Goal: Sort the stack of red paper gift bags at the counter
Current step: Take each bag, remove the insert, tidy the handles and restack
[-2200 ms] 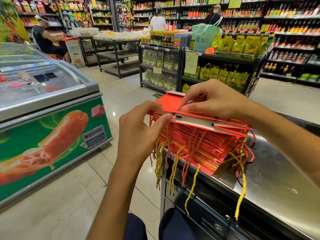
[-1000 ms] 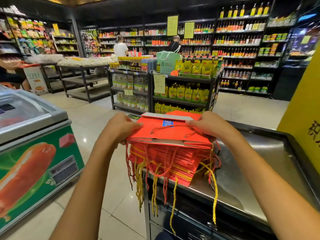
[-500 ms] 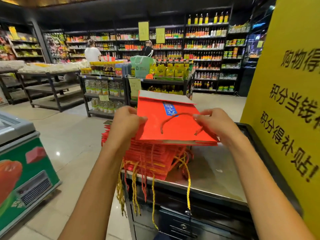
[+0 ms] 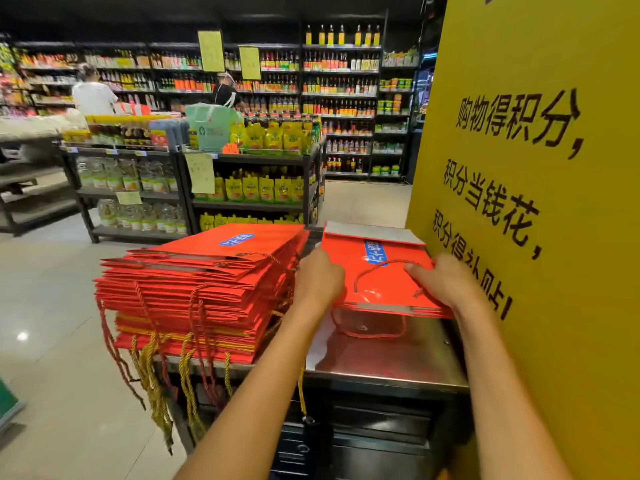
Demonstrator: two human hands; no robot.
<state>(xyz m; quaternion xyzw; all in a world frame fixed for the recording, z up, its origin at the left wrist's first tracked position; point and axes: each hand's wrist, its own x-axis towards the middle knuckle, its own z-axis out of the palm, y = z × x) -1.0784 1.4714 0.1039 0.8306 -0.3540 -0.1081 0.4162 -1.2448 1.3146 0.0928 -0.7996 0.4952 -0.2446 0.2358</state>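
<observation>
A tall stack of flat red paper gift bags (image 4: 201, 285) sits on the left end of the steel counter (image 4: 381, 358), with red and gold cord handles hanging over the edge. One red bag (image 4: 377, 275) with a blue label and red cord handle is held flat just above the counter, to the right of the stack. My left hand (image 4: 320, 277) grips its left edge. At the bag's right side my right hand (image 4: 440, 280) holds it with fingers on top.
A big yellow sign board (image 4: 540, 202) with black characters stands right against the counter's right side. Black drawers (image 4: 363, 441) sit under the counter. Shelving racks (image 4: 242, 168) of yellow pouches and jars stand across the tiled aisle. Two people (image 4: 91, 91) stand by the far shelves.
Both hands lifted the top bag off the stack and carried it right, down toward the bare counter beside the yellow board. My view turned right with it.
</observation>
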